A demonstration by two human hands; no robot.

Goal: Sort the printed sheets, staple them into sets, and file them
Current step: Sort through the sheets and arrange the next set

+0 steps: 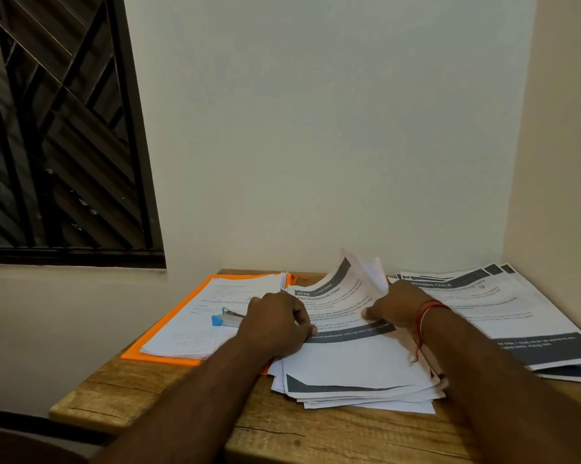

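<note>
Wooden table (168, 393) in a wall corner, folder (168, 329) at left under a sheet stack (195, 326) — stapler (227, 317) on top, loose sheet pile (359, 370) centre, spread sheets (517, 309) right — window (58, 128) far left.

The left hand (275, 326) hides the stapler's (224, 318) right end; lifted sheets (346, 289) hide the fingers of the right hand (396, 306); the right stack (517, 306) is cropped.

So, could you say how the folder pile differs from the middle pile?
The folder pile lies flat, stapler on top; the middle pile is fanned, its top sheets lifted by the right hand. The folder pile shows plain text; the middle pile has dark bands. Both are white sheets.
</note>
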